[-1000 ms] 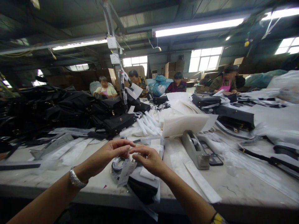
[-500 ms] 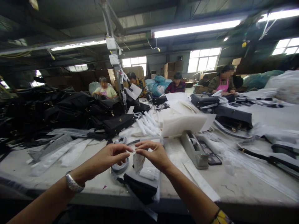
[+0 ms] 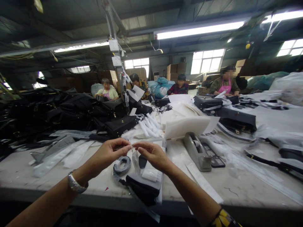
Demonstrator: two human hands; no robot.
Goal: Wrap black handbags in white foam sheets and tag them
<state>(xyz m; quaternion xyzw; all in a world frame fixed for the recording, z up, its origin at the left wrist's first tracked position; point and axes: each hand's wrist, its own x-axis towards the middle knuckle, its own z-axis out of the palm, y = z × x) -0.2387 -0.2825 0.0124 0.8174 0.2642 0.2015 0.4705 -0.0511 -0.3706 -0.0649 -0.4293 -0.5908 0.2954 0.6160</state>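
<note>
My left hand point(image 3: 110, 155) and my right hand point(image 3: 154, 156) meet above the table's front part, fingertips pinched nearly together. Between them is the thin string of a small pale hang tag point(image 3: 135, 161), which dangles edge-on below the fingers. Under the hands lies a black bag point(image 3: 143, 188) with its flap turned back and a white packet point(image 3: 150, 174) on it. Beside the bag, to the left, sits a coiled grey strap point(image 3: 122, 166) that looks wrapped in plastic. The exact grip on the string is too fine to make out.
A grey tape dispenser point(image 3: 198, 154) and a dark phone-like object point(image 3: 214, 156) lie to the right. White sheets point(image 3: 186, 126) are stacked behind them. Black bags point(image 3: 68, 108) pile up at the left. Several co-workers sit across the table point(image 3: 94, 184), near a pole with sockets point(image 3: 116, 61).
The tag has swung from facing me to edge-on and hangs slightly further left. My right hand has shifted a little left, and the fingertips are closer together.
</note>
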